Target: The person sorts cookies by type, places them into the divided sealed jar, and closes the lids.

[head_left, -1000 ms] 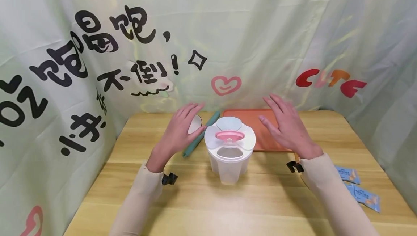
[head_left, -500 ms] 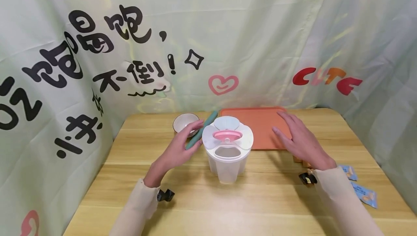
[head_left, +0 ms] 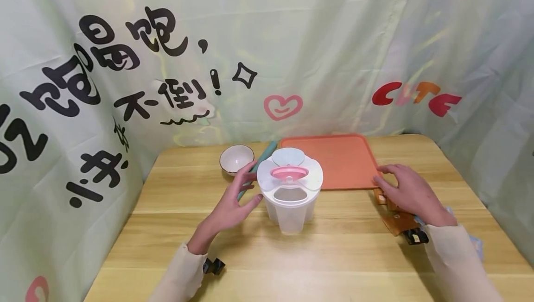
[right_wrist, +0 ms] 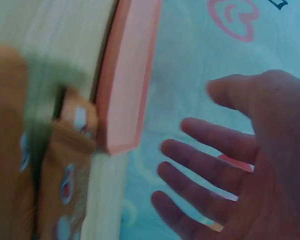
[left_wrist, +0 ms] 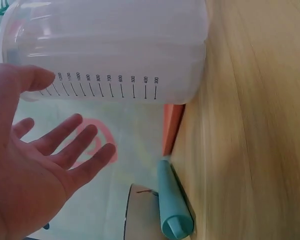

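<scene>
A translucent plastic storage container (head_left: 292,216) with a white lid, a pink oval flap and a pale blue flap stands upright mid-table. Black volume marks run along its side (left_wrist: 110,85) in the left wrist view. My left hand (head_left: 229,207) is at its left side, fingers spread, thumb tip overlapping the wall in the left wrist view. Over the near right corner of an orange tray (head_left: 342,163) is my right hand (head_left: 410,193), fingers relaxed and holding nothing. Brown snack packets (head_left: 396,221) lie under it, partly hidden by the hand and wrist.
A white bowl (head_left: 237,157) with a dark rim stands at the back left. Beside it lies a long teal tube-shaped object (left_wrist: 174,200), partly behind the container. Blue packets (head_left: 477,246) show past the right sleeve. A printed curtain (head_left: 325,38) hangs behind the table.
My right hand has moved right and toward me, from above the tray to over the brown packets. My left hand has lowered slightly beside the container, uncovering the bowl.
</scene>
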Demonstrator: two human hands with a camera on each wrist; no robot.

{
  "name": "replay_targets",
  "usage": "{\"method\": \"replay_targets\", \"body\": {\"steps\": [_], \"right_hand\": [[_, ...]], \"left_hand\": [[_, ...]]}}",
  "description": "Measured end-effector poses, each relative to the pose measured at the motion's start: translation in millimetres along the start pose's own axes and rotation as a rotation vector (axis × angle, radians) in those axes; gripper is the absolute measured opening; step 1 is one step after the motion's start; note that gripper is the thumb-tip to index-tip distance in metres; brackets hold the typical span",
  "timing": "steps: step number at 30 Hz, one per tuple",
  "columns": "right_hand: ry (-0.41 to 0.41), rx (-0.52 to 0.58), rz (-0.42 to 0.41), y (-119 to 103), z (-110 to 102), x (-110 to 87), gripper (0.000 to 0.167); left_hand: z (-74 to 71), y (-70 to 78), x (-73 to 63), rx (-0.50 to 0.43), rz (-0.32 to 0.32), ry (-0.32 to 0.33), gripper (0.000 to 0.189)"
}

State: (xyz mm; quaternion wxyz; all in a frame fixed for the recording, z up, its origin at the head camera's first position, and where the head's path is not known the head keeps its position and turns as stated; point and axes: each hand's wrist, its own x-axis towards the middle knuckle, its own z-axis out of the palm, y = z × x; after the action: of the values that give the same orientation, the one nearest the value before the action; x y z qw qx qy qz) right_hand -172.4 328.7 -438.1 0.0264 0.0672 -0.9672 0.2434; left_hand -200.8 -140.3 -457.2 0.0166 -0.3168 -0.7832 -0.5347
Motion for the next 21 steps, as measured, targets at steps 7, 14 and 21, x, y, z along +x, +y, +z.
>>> {"method": "replay_targets", "body": {"steps": [7, 14, 21], "right_hand": [[-0.083, 0.017, 0.018, 17, 3, -9.2, 0.046], [-0.111, -0.025, -0.032, 29, 6, -20.9, 0.031], [-0.107, -0.058, -0.041, 38, 3, -30.0, 0.035]], "left_hand": [[-2.6, 10.8, -3.0, -0.014, 0.020, -0.015, 0.093], [0.9, 15.7, -4.3, -0.018, 0.045, -0.045, 0.086], [2.2, 13.3, -4.2, -0.001, 0.085, -0.037, 0.085]]}}
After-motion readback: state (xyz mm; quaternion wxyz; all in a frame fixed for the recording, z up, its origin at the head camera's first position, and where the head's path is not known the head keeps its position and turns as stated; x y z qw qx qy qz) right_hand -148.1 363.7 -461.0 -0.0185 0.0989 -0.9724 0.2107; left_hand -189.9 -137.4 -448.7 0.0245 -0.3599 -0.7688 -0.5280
